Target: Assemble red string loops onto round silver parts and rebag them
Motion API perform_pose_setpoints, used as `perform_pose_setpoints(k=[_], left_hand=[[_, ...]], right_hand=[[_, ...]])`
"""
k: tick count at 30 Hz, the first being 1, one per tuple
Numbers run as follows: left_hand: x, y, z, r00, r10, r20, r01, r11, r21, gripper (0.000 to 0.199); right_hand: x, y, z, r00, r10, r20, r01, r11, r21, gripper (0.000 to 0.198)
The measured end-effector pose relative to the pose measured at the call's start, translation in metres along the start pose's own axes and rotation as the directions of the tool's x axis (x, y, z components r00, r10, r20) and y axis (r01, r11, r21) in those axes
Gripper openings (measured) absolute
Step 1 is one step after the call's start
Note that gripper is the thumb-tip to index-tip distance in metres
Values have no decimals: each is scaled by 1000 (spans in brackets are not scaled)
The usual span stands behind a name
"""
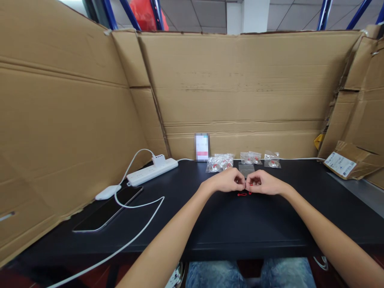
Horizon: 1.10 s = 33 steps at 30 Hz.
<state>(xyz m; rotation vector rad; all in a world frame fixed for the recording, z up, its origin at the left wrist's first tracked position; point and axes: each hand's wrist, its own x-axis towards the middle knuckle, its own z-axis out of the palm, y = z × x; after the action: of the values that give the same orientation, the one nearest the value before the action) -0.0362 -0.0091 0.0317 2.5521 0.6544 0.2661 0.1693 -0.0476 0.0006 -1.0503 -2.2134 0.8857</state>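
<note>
My left hand (226, 181) and my right hand (265, 183) meet fingertip to fingertip over the middle of the black table (228, 224). Between the fingers they pinch a thin red cord (244, 193), whose loose end lies on the table just below the hands. What else the fingers hold is too small to tell. An empty clear bag (246, 169) lies flat just behind the hands. Further back, small clear bags with red-and-clear parts (220, 162) sit in a row along the cardboard wall.
Cardboard walls (240, 92) enclose the table on three sides. At the left lie a white power strip (152, 171), a white charger (108, 192) with its cable, and a dark phone (109, 209). A small card (202, 147) leans on the back wall. A labelled cardboard box (348, 160) stands right.
</note>
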Motion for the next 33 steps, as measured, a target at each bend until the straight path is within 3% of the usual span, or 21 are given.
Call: perform_pose_setpoints(k=[8,14,19,25,29,33], left_hand=[[1,-6,-1,971,-82,-224,116,983,145,18],[2,-10,1,966,-72,-247,122,973,195,18],[3,-9,1,966,-81,-245,133,970,204,20],[2,-7,1,966,-102,-237,157,961,227,22],[2,-9,2,963,-115,-245,174,956,235,24],[1,-12,3,960,-123,-252,185,953,241,22]], right_hand=[[0,1,1,999,-23,23,21,995,97,16],[4,0,7,1000,23,-6,-20,970,244,18],[5,-4,11,1000,-26,-5,26,946,322,14],[5,-10,13,999,-26,31,11,916,402,25],[5,-12,18,998,-13,59,-10,927,376,25],[5,-12,22,999,-7,40,-1,982,191,22]])
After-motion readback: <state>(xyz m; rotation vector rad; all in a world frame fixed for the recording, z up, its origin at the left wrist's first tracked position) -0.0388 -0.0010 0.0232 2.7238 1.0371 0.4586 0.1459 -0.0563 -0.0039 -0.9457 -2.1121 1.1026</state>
